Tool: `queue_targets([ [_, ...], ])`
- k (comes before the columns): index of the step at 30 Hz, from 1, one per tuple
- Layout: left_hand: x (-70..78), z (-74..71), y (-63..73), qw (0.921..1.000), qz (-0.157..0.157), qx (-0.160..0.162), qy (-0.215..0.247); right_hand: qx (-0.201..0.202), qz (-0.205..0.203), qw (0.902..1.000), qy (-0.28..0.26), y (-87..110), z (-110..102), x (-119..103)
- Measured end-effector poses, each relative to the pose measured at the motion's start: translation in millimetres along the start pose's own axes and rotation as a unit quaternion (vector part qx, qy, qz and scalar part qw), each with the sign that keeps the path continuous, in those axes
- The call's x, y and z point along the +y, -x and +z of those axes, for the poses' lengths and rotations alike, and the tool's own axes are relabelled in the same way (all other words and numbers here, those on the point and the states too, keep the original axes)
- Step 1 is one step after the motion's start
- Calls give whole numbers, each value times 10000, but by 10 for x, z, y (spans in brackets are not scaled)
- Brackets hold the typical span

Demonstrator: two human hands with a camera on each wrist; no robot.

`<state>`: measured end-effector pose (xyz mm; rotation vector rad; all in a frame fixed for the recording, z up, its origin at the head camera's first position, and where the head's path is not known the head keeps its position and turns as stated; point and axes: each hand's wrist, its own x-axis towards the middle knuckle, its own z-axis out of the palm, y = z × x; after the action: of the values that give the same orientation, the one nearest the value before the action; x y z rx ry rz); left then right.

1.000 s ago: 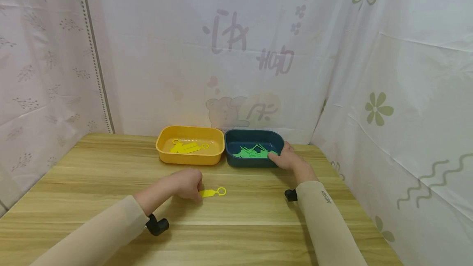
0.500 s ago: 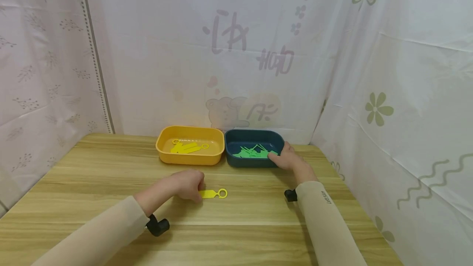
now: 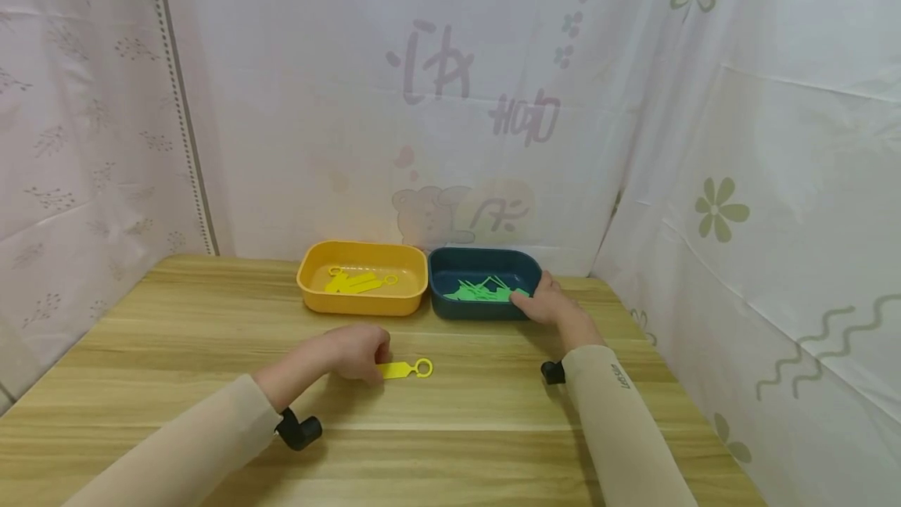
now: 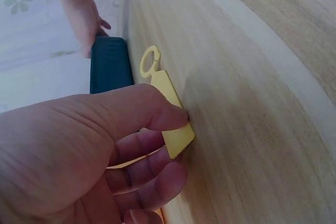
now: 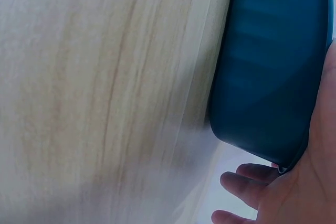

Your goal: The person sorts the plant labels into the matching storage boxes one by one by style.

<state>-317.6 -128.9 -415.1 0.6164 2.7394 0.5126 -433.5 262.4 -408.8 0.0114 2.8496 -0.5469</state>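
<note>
In the head view my left hand (image 3: pixel 357 350) is low over the table, pinching the flat end of a yellow plastic tag (image 3: pixel 396 370) whose ring points right. The left wrist view shows the thumb pressed on that tag (image 4: pixel 177 141) with fingers behind it. At the back, my right hand (image 3: pixel 552 305) grips the right corner of a dark blue box (image 3: pixel 486 311), thumb over its rim. From the right wrist, the other fingers (image 5: pixel 244 184) stick out past the end of the box (image 5: pixel 268 72). Thin green plastic pieces (image 3: pixel 482 290) lie inside it.
Against the blue box's left side stands a yellow box (image 3: pixel 362 303) with several yellow tags (image 3: pixel 355 282) in it. Both sit at the back edge of a wooden table (image 3: pixel 450 452). Patterned white curtains (image 3: pixel 317 100) hang behind and on both sides.
The yellow tag has shifted very slightly in my left fingers, its ring a touch further right than a second ago. My right hand and both boxes stay where they were.
</note>
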Motion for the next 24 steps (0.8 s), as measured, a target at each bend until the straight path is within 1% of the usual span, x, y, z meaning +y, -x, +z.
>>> queue_targets([
  [6,25,-47,32,9997,225,-85,85,8,19,10000,27,-14,-2,16],
  [10,28,-84,35,9984,446,-221,278,-17,24,10000,59,-23,1,22],
  [13,32,-148,40,9966,633,-260,462,-46,17,10000,49,-49,10,32],
  [17,34,-268,39,9936,836,-123,755,-38,29,10000,-52,-93,19,44],
  [20,39,-372,41,9899,907,6,1093,-16,36,9999,-115,-134,23,57],
  [24,42,-484,44,9839,1012,331,1436,-47,23,9999,-126,-95,1,35],
])
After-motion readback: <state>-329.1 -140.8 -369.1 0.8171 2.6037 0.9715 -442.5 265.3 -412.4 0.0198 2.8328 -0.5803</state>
